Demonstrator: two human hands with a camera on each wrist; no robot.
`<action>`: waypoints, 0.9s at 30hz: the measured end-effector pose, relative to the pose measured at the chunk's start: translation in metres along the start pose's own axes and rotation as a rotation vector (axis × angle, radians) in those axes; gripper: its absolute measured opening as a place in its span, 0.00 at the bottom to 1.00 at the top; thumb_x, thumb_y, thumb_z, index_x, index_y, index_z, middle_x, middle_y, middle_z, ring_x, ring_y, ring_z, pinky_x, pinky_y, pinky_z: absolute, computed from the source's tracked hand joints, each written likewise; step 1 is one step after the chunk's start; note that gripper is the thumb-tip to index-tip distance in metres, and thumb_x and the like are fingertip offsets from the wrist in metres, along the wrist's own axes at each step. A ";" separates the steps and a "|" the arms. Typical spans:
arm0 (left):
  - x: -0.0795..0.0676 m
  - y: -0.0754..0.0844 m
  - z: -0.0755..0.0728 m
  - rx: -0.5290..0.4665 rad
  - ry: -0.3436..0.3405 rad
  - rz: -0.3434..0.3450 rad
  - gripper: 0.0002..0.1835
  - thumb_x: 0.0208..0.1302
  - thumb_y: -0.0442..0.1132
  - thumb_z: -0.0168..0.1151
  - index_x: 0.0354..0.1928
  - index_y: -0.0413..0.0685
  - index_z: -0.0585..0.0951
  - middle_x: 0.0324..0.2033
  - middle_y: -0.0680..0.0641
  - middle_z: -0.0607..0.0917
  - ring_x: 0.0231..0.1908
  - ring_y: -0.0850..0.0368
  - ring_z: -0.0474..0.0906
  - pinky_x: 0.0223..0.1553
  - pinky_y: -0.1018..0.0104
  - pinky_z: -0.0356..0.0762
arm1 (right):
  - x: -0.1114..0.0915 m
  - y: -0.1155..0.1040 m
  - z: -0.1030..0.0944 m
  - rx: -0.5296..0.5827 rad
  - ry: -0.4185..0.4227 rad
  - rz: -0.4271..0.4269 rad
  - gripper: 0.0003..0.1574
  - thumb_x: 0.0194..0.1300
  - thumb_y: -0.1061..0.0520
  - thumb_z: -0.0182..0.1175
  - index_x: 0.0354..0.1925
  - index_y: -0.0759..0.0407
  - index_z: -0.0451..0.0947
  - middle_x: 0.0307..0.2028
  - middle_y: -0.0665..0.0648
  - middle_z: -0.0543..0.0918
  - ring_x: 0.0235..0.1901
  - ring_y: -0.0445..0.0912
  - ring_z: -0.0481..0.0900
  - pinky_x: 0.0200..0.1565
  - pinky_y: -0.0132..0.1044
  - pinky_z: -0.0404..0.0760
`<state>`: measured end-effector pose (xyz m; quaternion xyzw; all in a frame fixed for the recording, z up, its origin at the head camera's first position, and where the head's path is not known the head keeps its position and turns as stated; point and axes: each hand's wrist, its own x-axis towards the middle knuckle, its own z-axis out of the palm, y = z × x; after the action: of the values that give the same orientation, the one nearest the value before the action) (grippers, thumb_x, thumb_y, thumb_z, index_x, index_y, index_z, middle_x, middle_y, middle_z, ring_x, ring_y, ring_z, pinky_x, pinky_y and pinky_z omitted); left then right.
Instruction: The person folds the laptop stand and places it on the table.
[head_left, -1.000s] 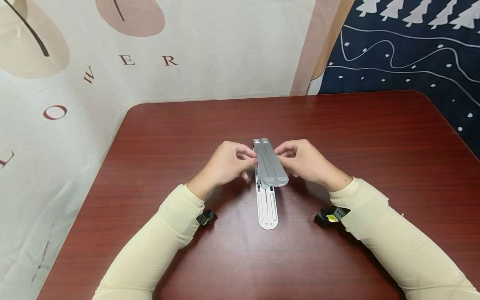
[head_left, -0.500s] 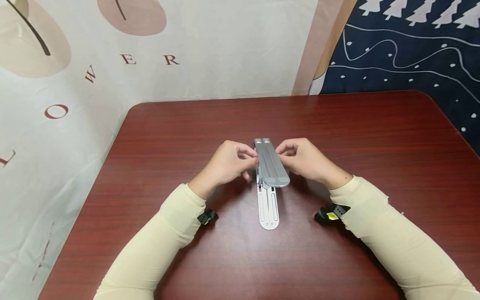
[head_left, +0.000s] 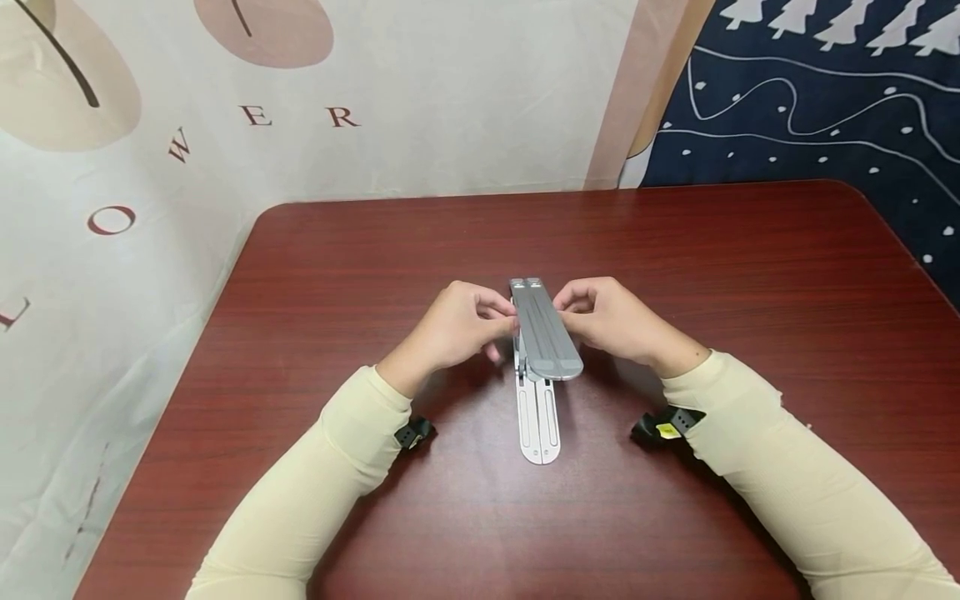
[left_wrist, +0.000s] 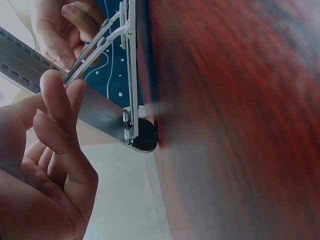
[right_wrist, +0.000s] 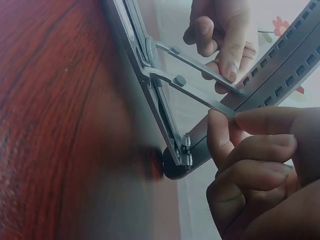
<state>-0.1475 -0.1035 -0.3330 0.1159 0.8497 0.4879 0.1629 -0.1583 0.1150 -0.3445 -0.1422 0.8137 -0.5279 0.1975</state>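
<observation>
A silver folding laptop stand stands partly unfolded on the table, its grey upper plate tilted up over the long slim base. From the left, my left hand pinches one of the thin support arms between thumb and finger. My right hand pinches the other support arm from the opposite side. In the right wrist view, both arms reach the slotted underside of the plate, where the fingertips partly hide their ends. The hinge shows low in the left wrist view.
The stand rests on a dark red wooden table. Behind it hang a pale printed cloth and a navy cloth with white trees. Black straps with small devices sit at both wrists, under cream sleeves.
The stand has shifted very slightly toward me, and the near end of its plate sits a touch lower in view. Both hands keep their pinch, almost unmoved.
</observation>
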 end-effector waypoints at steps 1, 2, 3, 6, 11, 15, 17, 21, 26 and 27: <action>0.000 0.000 0.000 -0.001 -0.002 -0.001 0.05 0.57 0.38 0.64 0.35 0.46 0.84 0.28 0.48 0.87 0.17 0.46 0.81 0.20 0.67 0.75 | 0.000 0.000 0.000 0.003 -0.005 0.003 0.07 0.61 0.58 0.58 0.34 0.62 0.76 0.23 0.51 0.80 0.17 0.38 0.68 0.18 0.27 0.66; 0.000 0.000 0.000 0.000 -0.005 0.000 0.06 0.57 0.38 0.64 0.35 0.46 0.84 0.28 0.48 0.87 0.17 0.45 0.81 0.19 0.67 0.75 | -0.001 -0.001 0.000 0.006 -0.011 0.005 0.07 0.61 0.58 0.58 0.34 0.63 0.76 0.23 0.51 0.80 0.17 0.38 0.68 0.18 0.27 0.65; 0.000 0.000 0.000 0.000 -0.008 0.001 0.05 0.57 0.38 0.63 0.35 0.46 0.84 0.28 0.48 0.87 0.17 0.45 0.81 0.19 0.67 0.75 | -0.001 -0.001 0.000 0.010 -0.015 0.008 0.07 0.61 0.58 0.58 0.34 0.63 0.76 0.23 0.51 0.79 0.16 0.37 0.67 0.18 0.27 0.65; 0.001 -0.001 0.001 -0.004 -0.014 -0.001 0.05 0.57 0.38 0.63 0.34 0.46 0.84 0.27 0.47 0.87 0.17 0.45 0.81 0.18 0.68 0.75 | -0.002 -0.001 -0.001 0.014 -0.025 0.016 0.07 0.62 0.58 0.57 0.34 0.63 0.75 0.22 0.51 0.79 0.14 0.37 0.64 0.17 0.27 0.63; 0.002 -0.002 0.001 -0.009 -0.023 -0.003 0.05 0.57 0.37 0.63 0.34 0.46 0.84 0.27 0.47 0.87 0.17 0.46 0.81 0.17 0.68 0.74 | -0.001 0.001 -0.001 0.042 -0.040 0.036 0.08 0.62 0.57 0.57 0.34 0.63 0.75 0.22 0.51 0.79 0.13 0.36 0.62 0.16 0.27 0.62; 0.002 -0.003 0.001 -0.007 -0.029 -0.006 0.05 0.57 0.37 0.63 0.34 0.46 0.84 0.27 0.47 0.87 0.17 0.46 0.82 0.18 0.67 0.75 | 0.001 0.003 -0.001 0.091 -0.061 0.051 0.09 0.62 0.57 0.58 0.34 0.64 0.75 0.21 0.50 0.78 0.13 0.36 0.62 0.16 0.26 0.60; 0.002 -0.003 0.002 -0.008 -0.032 -0.008 0.04 0.56 0.38 0.63 0.33 0.46 0.84 0.27 0.46 0.87 0.17 0.46 0.82 0.18 0.67 0.75 | 0.001 0.005 -0.001 0.111 -0.069 0.055 0.09 0.62 0.58 0.58 0.35 0.65 0.74 0.20 0.49 0.78 0.13 0.36 0.62 0.16 0.26 0.59; 0.002 -0.004 0.001 -0.009 -0.034 -0.002 0.04 0.56 0.38 0.63 0.33 0.46 0.83 0.29 0.42 0.87 0.17 0.47 0.82 0.19 0.66 0.76 | 0.002 0.006 -0.001 0.116 -0.071 0.048 0.09 0.61 0.59 0.58 0.35 0.65 0.74 0.19 0.48 0.78 0.12 0.36 0.60 0.15 0.26 0.58; 0.002 -0.005 0.001 0.010 -0.029 0.011 0.03 0.56 0.37 0.63 0.32 0.47 0.83 0.29 0.41 0.87 0.15 0.52 0.81 0.23 0.68 0.76 | 0.003 0.007 -0.001 0.089 -0.071 0.029 0.08 0.61 0.59 0.58 0.35 0.65 0.75 0.19 0.52 0.78 0.10 0.38 0.60 0.14 0.29 0.60; 0.002 -0.005 0.001 0.015 -0.028 0.012 0.03 0.56 0.38 0.63 0.32 0.47 0.83 0.29 0.41 0.87 0.14 0.52 0.81 0.24 0.69 0.76 | 0.003 0.007 -0.001 0.081 -0.071 0.024 0.08 0.61 0.59 0.58 0.35 0.64 0.75 0.18 0.52 0.77 0.10 0.39 0.60 0.14 0.30 0.61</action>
<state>-0.1492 -0.1042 -0.3379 0.1290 0.8504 0.4807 0.1707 -0.1614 0.1175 -0.3506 -0.1431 0.7857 -0.5527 0.2383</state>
